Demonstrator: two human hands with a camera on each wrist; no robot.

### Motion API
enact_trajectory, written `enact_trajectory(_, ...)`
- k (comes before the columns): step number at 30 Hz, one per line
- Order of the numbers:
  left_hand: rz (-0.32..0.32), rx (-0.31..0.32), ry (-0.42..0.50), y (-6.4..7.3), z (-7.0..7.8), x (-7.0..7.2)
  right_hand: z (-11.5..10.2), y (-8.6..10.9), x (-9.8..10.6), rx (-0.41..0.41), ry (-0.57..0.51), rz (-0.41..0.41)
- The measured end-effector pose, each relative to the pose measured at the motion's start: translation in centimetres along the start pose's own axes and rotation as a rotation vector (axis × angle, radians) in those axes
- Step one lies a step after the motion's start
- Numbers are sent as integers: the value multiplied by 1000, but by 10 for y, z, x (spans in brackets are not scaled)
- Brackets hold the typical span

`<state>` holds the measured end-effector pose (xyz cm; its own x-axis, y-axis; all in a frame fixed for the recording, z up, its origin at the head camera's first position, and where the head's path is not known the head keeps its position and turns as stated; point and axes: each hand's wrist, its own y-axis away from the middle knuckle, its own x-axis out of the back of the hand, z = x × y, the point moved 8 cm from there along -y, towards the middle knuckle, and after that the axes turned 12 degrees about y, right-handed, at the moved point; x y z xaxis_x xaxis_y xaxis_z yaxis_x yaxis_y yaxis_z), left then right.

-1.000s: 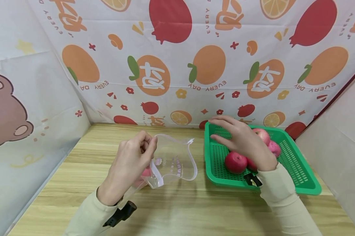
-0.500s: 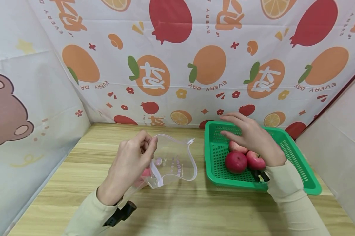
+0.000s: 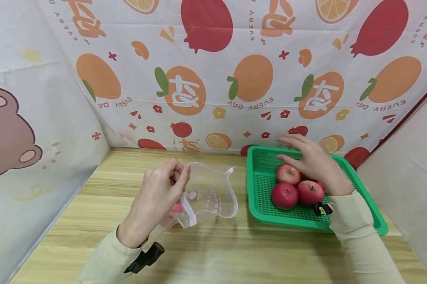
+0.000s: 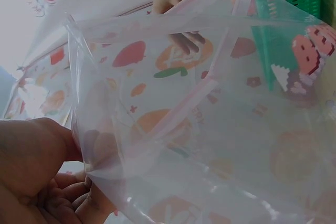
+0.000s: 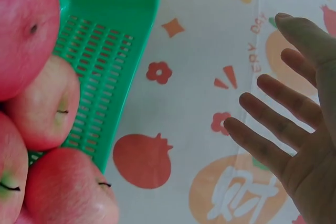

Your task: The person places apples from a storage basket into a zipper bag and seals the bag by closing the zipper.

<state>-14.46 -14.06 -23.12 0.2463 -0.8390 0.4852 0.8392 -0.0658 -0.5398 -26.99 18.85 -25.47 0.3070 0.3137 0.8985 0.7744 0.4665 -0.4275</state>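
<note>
My left hand pinches the edge of a clear zip bag, whose mouth gapes toward the right. In the left wrist view the bag fills most of the picture, with thumb and fingers gripping its side. My right hand hovers over a green plastic basket, fingers spread and holding nothing. Beneath it lie several red apples. The right wrist view shows the right hand apart from the apples. Something pinkish-red shows beside the bag, partly hidden by the left hand.
A wooden tabletop lies under everything. Behind it hangs a fruit-printed cloth, close to the basket's back rim. A pale cloth with a bear print bounds the left side, and a plain pale wall the right.
My right hand has shifted to the right over the basket, uncovering more apples at its left. The left hand and the bag stay in place.
</note>
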Motion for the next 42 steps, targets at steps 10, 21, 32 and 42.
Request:
enact_trajectory(10, 1, -12, 3, 2, 0, 0, 18, 4, -4, 1, 1, -12)
enact_trajectory(21, -5, -4, -5, 1, -2, -1, 47, 11, -11, -113, 26, -102)
enact_trajectory(32, -10, -24, 1, 0, -1, -1, 73, 20, -16, -166, -2, -193)
enact_trajectory(42, -12, -7, 1, 0, -3, -1, 89, 27, -25, -173, 20, -225)
